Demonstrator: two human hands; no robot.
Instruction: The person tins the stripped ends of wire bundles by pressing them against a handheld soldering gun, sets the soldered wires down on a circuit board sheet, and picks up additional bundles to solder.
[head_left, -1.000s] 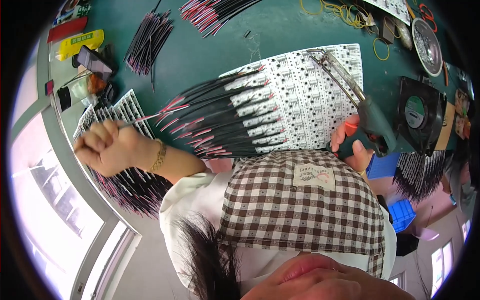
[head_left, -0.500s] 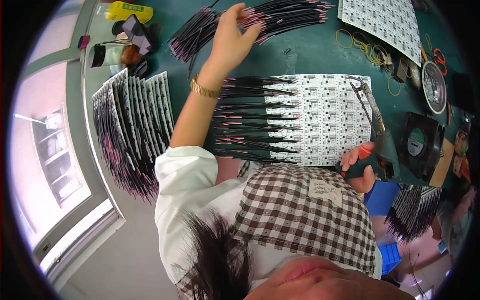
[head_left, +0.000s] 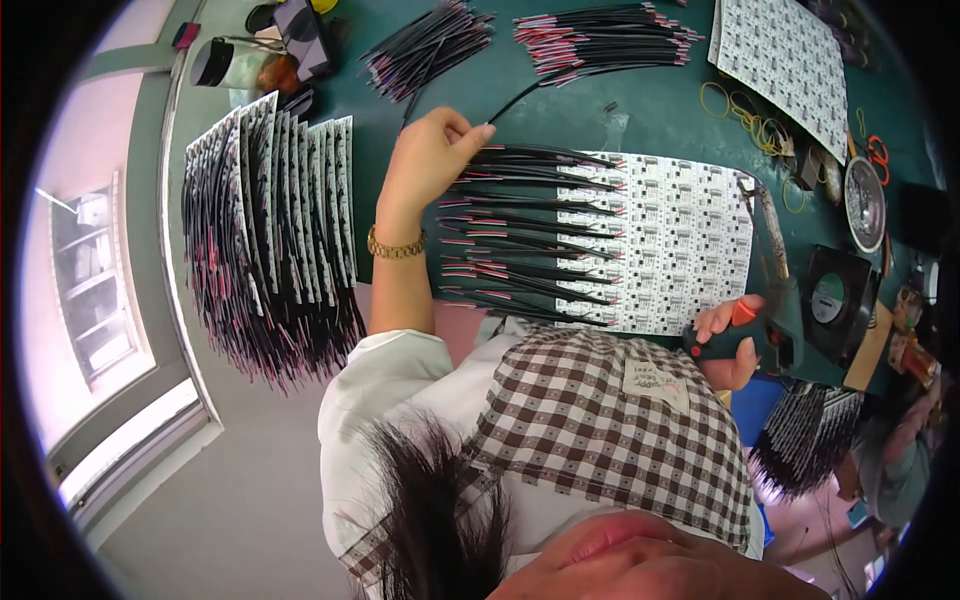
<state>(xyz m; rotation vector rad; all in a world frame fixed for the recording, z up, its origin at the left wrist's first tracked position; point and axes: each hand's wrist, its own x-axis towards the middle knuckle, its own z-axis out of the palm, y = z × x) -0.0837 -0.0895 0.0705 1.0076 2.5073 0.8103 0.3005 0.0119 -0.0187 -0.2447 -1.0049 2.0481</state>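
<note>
My left hand (head_left: 428, 165) pinches a thin black wire (head_left: 515, 102) that stretches toward the wire bundles at the back. Just right of and below that hand lies a white printed circuit board sheet (head_left: 685, 245). Rows of black wires (head_left: 520, 238) with red and white ends run leftward from the sheet. My right hand (head_left: 736, 372) is wrapped around the dark grip of a soldering gun (head_left: 785, 325) with an orange trigger. Its long metal tip points away from me along the sheet's right edge; I cannot tell whether it touches.
Loose wire bundles (head_left: 610, 40) lie at the back. Wired boards (head_left: 270, 220) stand stacked at the left. At the right are more board sheets (head_left: 785, 75), yellow rubber bands (head_left: 750, 122), a metal bowl (head_left: 865, 203) and a black fan (head_left: 840, 300). A co-worker's arm shows far right.
My left hand has come back from the wire bundles toward me, drawing one black wire along. My right hand keeps hold of the soldering gun. The whole view has shifted slightly.
</note>
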